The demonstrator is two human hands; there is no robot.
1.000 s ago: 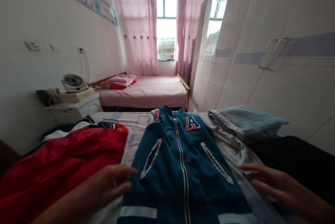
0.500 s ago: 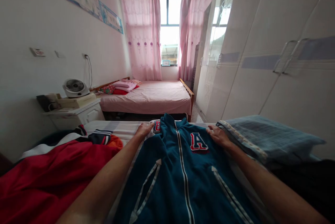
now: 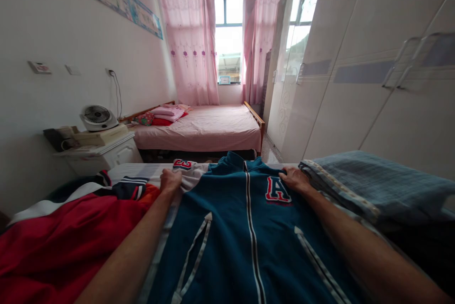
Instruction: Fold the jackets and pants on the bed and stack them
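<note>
A teal zip-up jacket (image 3: 227, 219) with white-edged pockets and a letter A patch lies front up before me, its collar pointing away. My left hand (image 3: 171, 181) is closed on the jacket's whitish sleeve, beside a red-and-navy letter patch (image 3: 182, 165). At the other shoulder, my right hand (image 3: 295, 179) has its fingers closed on the teal cloth near the A. The jacket's lower hem lies out of view.
Red clothing (image 3: 81, 228) with striped cuffs is heaped at the left. A folded blue-grey cloth (image 3: 384, 183) lies at the right, close to my right forearm. Beyond stand a pink-covered bed (image 3: 213, 129), a fan (image 3: 97, 117) on a cabinet, and white wardrobes (image 3: 355, 62).
My left hand has moved left, drawing the sleeve out sideways, and its letter patch has turned. My right hand stays at the right shoulder. The view has tilted down slightly.
</note>
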